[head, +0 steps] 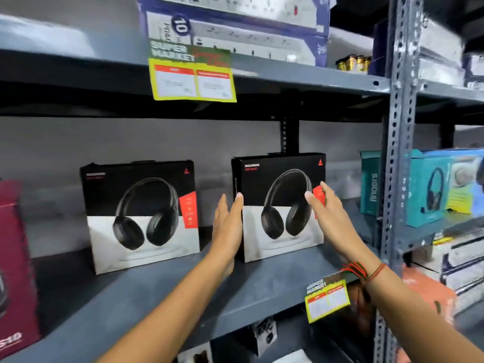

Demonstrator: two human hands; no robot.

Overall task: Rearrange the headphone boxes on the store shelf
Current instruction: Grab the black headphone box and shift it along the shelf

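On grey metal shelf (157, 297): flat hands (227, 221) (330, 213) flank glossy square box (280, 205).

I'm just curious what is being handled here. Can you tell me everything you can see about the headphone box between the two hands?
The right box is a flat square carton, cardboard by its look, black above and white below, picturing black over-ear headphones, with a red logo and a red side label. It stands upright on the grey shelf, turned slightly, apart from the matching left box. The left hand, open, lies flat against its left edge; the right hand, open, reaches across its right front. Small text is blurred.
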